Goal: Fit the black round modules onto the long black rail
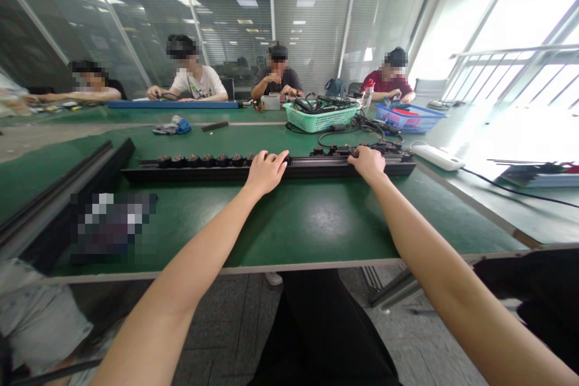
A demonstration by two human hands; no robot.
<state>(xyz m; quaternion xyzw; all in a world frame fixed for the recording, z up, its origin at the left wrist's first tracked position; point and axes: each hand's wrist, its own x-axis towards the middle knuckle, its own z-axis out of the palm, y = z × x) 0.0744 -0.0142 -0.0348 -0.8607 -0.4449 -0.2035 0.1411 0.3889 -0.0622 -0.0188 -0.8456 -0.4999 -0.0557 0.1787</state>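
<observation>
A long black metal channel (203, 175) lies across the green table in front of me. Small black round parts (221, 160) with coppery tops stand in a row along its left half. My left hand (266, 172) rests over the middle of the channel, index finger stretched to the right and thumb apart from it. Farther right, my right hand (368, 163) curls its thumb and fingers at the channel, closed around something dark that they mostly hide. Behind that hand lie more small black parts (332, 150).
A green basket (319, 120) of cables and a blue basket (407, 119) stand farther back. A white power strip (437, 157) is at right. More black channels (67, 205) lie at left beside a blurred-out item (113, 223). Several people sit across the table.
</observation>
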